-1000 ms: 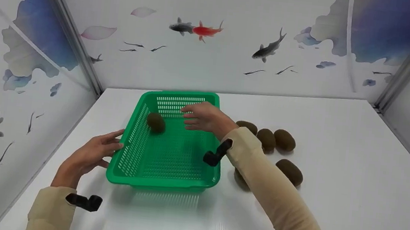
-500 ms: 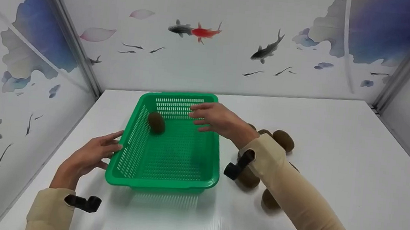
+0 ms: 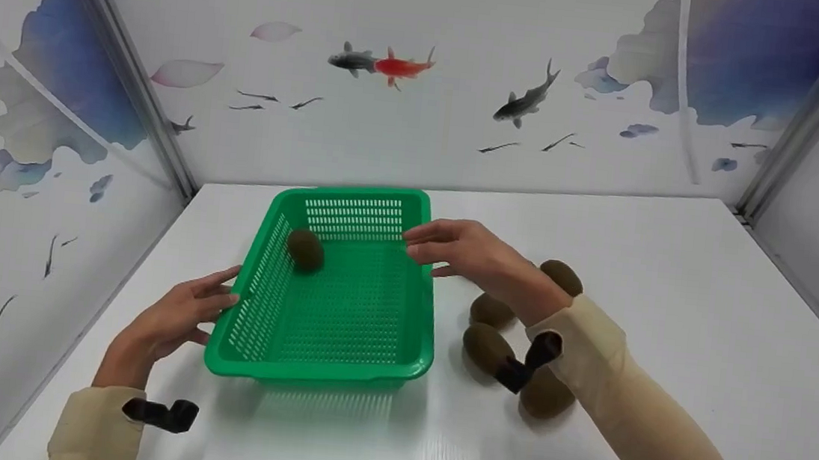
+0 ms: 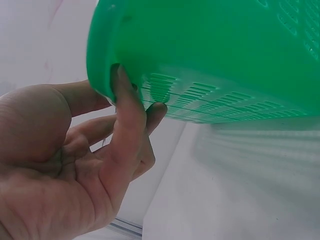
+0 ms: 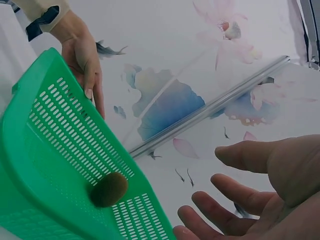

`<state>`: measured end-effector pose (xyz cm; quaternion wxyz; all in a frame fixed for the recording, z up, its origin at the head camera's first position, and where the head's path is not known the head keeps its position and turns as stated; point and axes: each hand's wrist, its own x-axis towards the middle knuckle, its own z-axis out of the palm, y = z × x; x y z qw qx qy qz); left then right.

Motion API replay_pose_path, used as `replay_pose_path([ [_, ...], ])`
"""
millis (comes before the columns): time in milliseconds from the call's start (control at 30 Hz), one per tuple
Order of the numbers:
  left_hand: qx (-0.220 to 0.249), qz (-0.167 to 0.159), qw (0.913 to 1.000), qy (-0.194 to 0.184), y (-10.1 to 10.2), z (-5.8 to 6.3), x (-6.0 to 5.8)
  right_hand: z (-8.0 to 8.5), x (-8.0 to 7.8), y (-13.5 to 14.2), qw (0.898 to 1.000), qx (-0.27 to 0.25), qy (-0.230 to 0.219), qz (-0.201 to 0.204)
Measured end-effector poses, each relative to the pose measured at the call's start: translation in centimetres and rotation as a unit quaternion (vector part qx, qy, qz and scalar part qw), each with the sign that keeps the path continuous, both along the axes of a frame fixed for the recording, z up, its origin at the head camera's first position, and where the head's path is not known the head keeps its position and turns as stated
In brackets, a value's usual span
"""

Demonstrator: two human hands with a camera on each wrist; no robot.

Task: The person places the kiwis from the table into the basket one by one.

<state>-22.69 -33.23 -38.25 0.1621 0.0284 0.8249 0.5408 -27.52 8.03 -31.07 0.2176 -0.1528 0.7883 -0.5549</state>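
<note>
A green plastic basket (image 3: pixel 336 370) with slotted walls stands on the white table. One kiwi (image 3: pixel 305 250) lies inside it, by the left wall. My left hand (image 3: pixel 172 320) is at the basket's left side; in the left wrist view its fingertips touch the rim from outside, the fingers loosely bent. Above the basket's right rim hovers my right hand (image 3: pixel 478 255), holding nothing; its fingers are spread and relaxed in the right wrist view. Several more kiwis (image 3: pixel 488 349) lie on the table right of the basket, partly covered by the right hand and forearm.
White panels (image 3: pixel 403 139) with painted fish and lotus leaves enclose the table (image 3: pixel 674 285) at the back and both sides. Metal posts (image 3: pixel 803 125) mark the corners. A small black camera sits on each sleeve cuff.
My right hand has drawn back to the right, from over the basket to its right rim. The left hand stays at the left rim, and the kiwi remains in the basket.
</note>
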Motion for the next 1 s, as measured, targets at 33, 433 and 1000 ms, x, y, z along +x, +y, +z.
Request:
replay_pose_path([
  [33,0.001,0.000,1.0000,0.001,0.0,0.0,0.0,0.0,0.2,0.3,1.000,0.005,0.001,-0.003],
  [433,-0.011,-0.001,0.9999,0.002,0.1,0.3,0.0,-0.3,1.6,3.9,0.998,0.045,0.035,-0.015],
  [1000,0.008,-0.010,0.9999,-0.004,0.0,0.1,0.0,-2.7,3.0,9.6,0.992,0.073,0.090,-0.046],
])
